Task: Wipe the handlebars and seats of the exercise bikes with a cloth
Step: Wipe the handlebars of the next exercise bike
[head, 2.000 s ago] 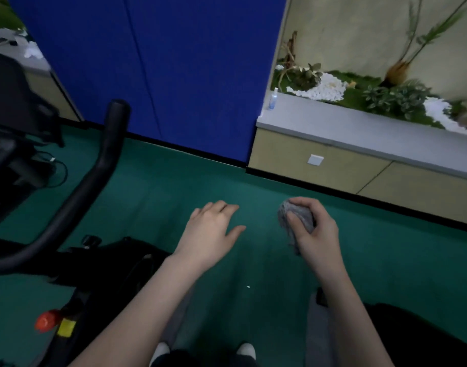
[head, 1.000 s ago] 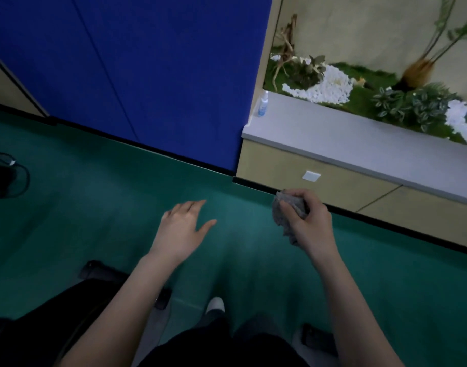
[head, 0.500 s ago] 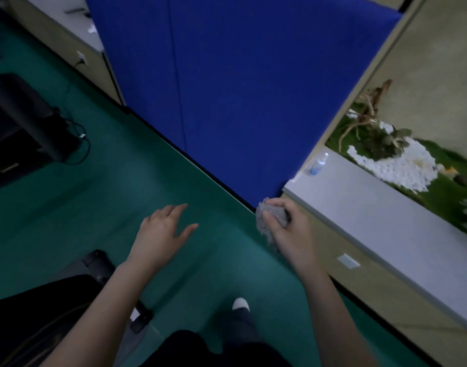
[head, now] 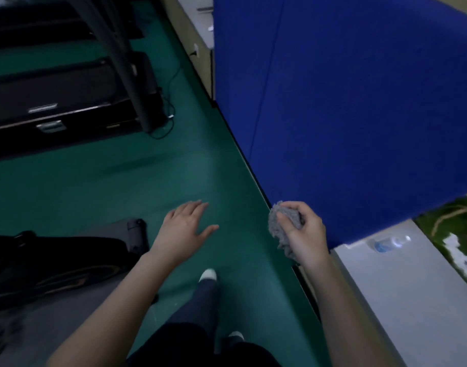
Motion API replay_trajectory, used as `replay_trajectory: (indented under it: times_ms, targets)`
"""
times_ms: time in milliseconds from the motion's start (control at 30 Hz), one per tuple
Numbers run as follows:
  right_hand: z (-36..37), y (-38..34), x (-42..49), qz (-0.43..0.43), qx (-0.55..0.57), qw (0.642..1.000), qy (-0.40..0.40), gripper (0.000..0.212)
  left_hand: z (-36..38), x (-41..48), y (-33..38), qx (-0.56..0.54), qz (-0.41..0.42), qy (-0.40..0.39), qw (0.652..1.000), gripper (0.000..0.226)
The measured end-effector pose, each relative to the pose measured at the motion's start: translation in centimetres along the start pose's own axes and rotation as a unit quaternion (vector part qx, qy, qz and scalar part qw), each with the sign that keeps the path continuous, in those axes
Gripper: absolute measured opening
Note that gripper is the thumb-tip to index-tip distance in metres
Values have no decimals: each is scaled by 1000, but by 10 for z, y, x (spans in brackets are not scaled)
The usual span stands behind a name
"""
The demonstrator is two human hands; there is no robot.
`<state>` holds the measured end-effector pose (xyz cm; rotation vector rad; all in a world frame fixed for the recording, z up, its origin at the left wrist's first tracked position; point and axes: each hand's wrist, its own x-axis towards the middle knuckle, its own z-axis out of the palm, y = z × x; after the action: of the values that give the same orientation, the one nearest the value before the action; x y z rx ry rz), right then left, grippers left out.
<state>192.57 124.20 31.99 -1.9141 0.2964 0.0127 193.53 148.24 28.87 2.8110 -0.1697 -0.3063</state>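
While the right hand (head: pixel 304 234) clenches the grey cloth (head: pixel 281 223), the left hand (head: pixel 182 229) floats empty, fingers spread. This looks like a walk between bikes. Next the cloth must reach a handlebar or seat — none shows — only a dark machine base (head: pixel 55 250) lies left of the empty hand.

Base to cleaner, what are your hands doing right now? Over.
Right hand grips grey cloth. Left hand open, empty, over green floor. Cloth touching no bike; dark machine base low left.
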Motion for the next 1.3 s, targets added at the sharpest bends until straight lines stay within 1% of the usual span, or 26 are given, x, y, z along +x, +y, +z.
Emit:
replay_trajectory:
  times_ms: [67,267,367,467,567,733,867,1033,1167,1300]
  targets:
    - [14,-8,30,-16,-4,999,-28,13,1,22,-12,4,-17,2,1000,65]
    - [52,-32,118,-42,-33,997,-51,15,-6,107,-47,-4,-57,-7,998,65]
    - [68,-50,163,-57,-49,995,-64,15,-18,149,-64,-24,-73,-11,997,64]
    - [84,-71,203,-71,-45,994,-65,19,-33,184,-83,-19,-84,-6,996,64]
    - [102,-88,237,-64,-36,994,-82,15,-49,203,-105,-19,-112,9,993,64]
    - [152,-111,293,-74,-50,984,-152,14,-60,218,-141,-46,-195,35,979,62]
    - [201,-124,336,-88,-59,966,-237,15,-64,228,-162,-69,-278,56,956,62]
    - [259,-161,402,-164,-66,926,-333,13,-78,261,-186,-71,-366,88,924,62]
    - [290,-190,458,-207,-66,898,-382,11,-99,305,-199,-80,-418,114,898,62]
    - [316,-208,504,-219,-62,878,-420,11,-116,342,-206,-95,-453,143,875,63]
